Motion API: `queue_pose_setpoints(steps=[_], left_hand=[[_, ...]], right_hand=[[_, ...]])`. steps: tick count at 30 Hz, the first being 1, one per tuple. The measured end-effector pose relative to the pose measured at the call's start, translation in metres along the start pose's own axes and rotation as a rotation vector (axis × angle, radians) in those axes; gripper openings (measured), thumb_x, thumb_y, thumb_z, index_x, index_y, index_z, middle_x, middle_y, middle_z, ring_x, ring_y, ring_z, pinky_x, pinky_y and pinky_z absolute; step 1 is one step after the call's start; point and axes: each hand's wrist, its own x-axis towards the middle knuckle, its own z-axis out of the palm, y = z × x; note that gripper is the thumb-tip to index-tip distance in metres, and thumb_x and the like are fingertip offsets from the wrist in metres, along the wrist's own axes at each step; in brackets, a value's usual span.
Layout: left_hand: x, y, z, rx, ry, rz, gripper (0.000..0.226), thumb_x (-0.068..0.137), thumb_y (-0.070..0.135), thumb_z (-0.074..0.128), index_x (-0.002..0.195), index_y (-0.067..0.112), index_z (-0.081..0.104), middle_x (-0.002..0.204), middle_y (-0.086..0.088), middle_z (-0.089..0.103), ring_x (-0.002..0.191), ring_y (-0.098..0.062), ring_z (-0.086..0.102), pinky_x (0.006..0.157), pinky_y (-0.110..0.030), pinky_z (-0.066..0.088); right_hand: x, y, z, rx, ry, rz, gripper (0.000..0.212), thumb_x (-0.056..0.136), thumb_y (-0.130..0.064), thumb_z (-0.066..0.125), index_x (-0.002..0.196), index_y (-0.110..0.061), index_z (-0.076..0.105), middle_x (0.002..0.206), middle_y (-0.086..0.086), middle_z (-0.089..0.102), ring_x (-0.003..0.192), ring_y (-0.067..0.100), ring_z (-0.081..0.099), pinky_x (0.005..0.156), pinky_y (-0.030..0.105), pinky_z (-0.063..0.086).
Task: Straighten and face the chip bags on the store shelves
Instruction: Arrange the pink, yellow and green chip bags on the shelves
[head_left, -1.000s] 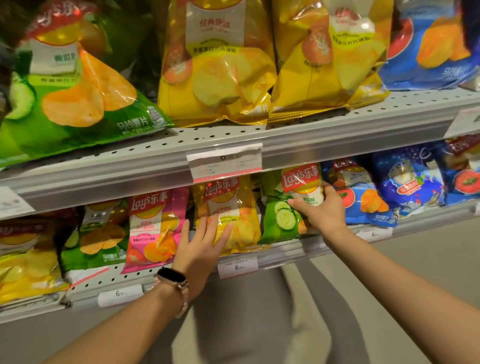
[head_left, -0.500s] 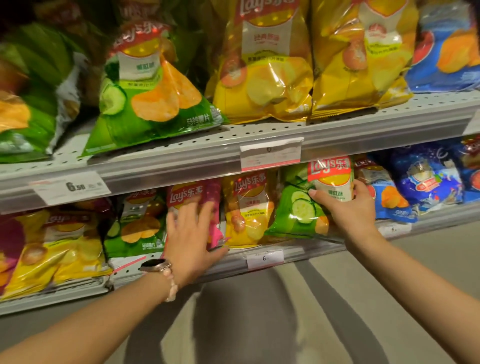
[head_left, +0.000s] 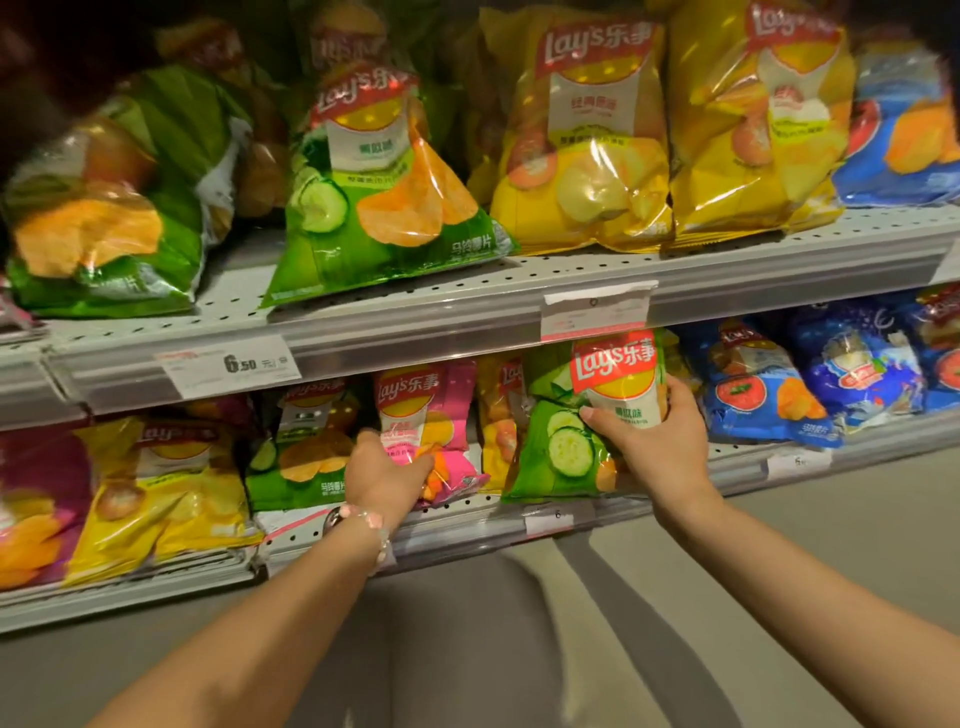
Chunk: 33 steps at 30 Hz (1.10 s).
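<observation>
Mid-facing on lower shelf (head_left: 467, 525): left hand (head_left: 382, 475) gripping pink bag (head_left: 431, 415), right hand (head_left: 660, 441) clutching green bag (head_left: 561, 452). Next, probably: squaring both upright at front edge.

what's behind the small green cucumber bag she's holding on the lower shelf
The right hand grips the green cucumber bag. A small yellow bag shows partly behind its left edge. Whatever stands directly behind it is covered.
</observation>
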Motion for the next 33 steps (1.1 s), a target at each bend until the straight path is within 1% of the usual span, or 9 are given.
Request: queue_pose_setpoints(steps=[6, 8, 13, 17, 19, 22, 26, 31, 33], left_hand=[[-0.005, 0.006, -0.018, 0.023, 0.005, 0.103, 0.035, 0.073, 0.024, 0.080, 0.086, 0.015, 0.049, 0.074, 0.005, 0.054, 0.067, -0.017, 0.053, 0.049, -0.022, 0.032], [-0.002, 0.011, -0.035, 0.051, 0.021, 0.117, 0.034, 0.073, 0.025, 0.080, 0.085, 0.015, 0.050, 0.076, 0.004, 0.053, 0.067, -0.014, 0.047, 0.054, -0.024, 0.033], [0.007, 0.003, -0.090, 0.080, 0.075, 0.113, 0.038, 0.073, 0.030, 0.080, 0.090, 0.003, 0.060, 0.081, -0.005, 0.060, 0.079, -0.026, 0.057, 0.066, -0.030, 0.040], [0.009, -0.017, -0.125, 0.047, 0.116, 0.140, 0.042, 0.073, 0.025, 0.080, 0.103, 0.003, 0.060, 0.097, -0.013, 0.068, 0.088, -0.031, 0.063, 0.071, -0.029, 0.043], [0.010, -0.025, -0.136, 0.030, 0.159, 0.141, 0.043, 0.073, 0.023, 0.080, 0.105, 0.004, 0.059, 0.098, -0.013, 0.068, 0.093, -0.033, 0.063, 0.072, -0.030, 0.043], [0.013, -0.037, -0.148, 0.011, 0.189, 0.115, 0.036, 0.072, 0.024, 0.080, 0.096, 0.011, 0.055, 0.088, -0.006, 0.065, 0.081, -0.027, 0.061, 0.066, -0.029, 0.041], [0.015, -0.050, -0.160, -0.040, 0.236, 0.067, 0.030, 0.072, 0.019, 0.080, 0.080, 0.015, 0.050, 0.065, 0.009, 0.055, 0.057, -0.005, 0.048, 0.048, -0.021, 0.030], [0.012, -0.053, -0.165, -0.127, 0.223, 0.024, 0.035, 0.072, 0.016, 0.080, 0.069, 0.025, 0.046, 0.064, 0.009, 0.057, 0.056, -0.002, 0.051, 0.042, -0.010, 0.032], [0.009, -0.054, -0.163, -0.130, 0.201, 0.052, 0.035, 0.072, 0.017, 0.080, 0.070, 0.027, 0.046, 0.064, 0.012, 0.054, 0.061, -0.005, 0.054, 0.046, -0.014, 0.035]], right_hand=[[-0.014, -0.014, 0.011, -0.025, -0.024, -0.015, 0.076, 0.061, -0.030, 0.086, 0.125, -0.018, 0.048, 0.105, -0.001, 0.064, 0.098, 0.022, 0.062, 0.089, 0.049, 0.051], [-0.017, -0.020, 0.014, -0.055, -0.016, -0.023, 0.076, 0.061, -0.032, 0.086, 0.125, -0.019, 0.047, 0.103, -0.004, 0.063, 0.098, 0.021, 0.062, 0.088, 0.048, 0.051], [-0.027, -0.031, 0.039, -0.143, -0.041, -0.034, 0.077, 0.060, -0.033, 0.086, 0.125, -0.018, 0.047, 0.103, -0.001, 0.063, 0.096, 0.023, 0.061, 0.086, 0.042, 0.050], [-0.039, -0.040, 0.086, -0.203, -0.112, -0.018, 0.059, 0.064, -0.035, 0.083, 0.103, -0.012, 0.046, 0.096, 0.006, 0.065, 0.091, 0.030, 0.062, 0.076, 0.036, 0.049], [-0.045, -0.044, 0.113, -0.261, -0.122, 0.003, 0.057, 0.067, -0.039, 0.081, 0.101, -0.011, 0.045, 0.098, 0.010, 0.065, 0.094, 0.032, 0.062, 0.075, 0.034, 0.045], [-0.050, -0.047, 0.147, -0.350, -0.131, 0.043, 0.059, 0.070, -0.042, 0.078, 0.108, -0.008, 0.046, 0.105, 0.012, 0.065, 0.099, 0.033, 0.063, 0.077, 0.034, 0.045], [-0.055, -0.037, 0.173, -0.416, -0.155, 0.082, 0.061, 0.074, -0.038, 0.076, 0.115, -0.006, 0.044, 0.114, 0.014, 0.063, 0.105, 0.033, 0.061, 0.078, 0.034, 0.046], [-0.059, -0.028, 0.187, -0.472, -0.213, 0.095, 0.063, 0.078, -0.036, 0.074, 0.120, -0.004, 0.040, 0.120, 0.018, 0.059, 0.110, 0.036, 0.058, 0.086, 0.039, 0.047], [-0.057, -0.026, 0.188, -0.470, -0.261, 0.104, 0.066, 0.079, -0.033, 0.074, 0.124, -0.002, 0.037, 0.122, 0.020, 0.058, 0.113, 0.037, 0.056, 0.089, 0.040, 0.047]])
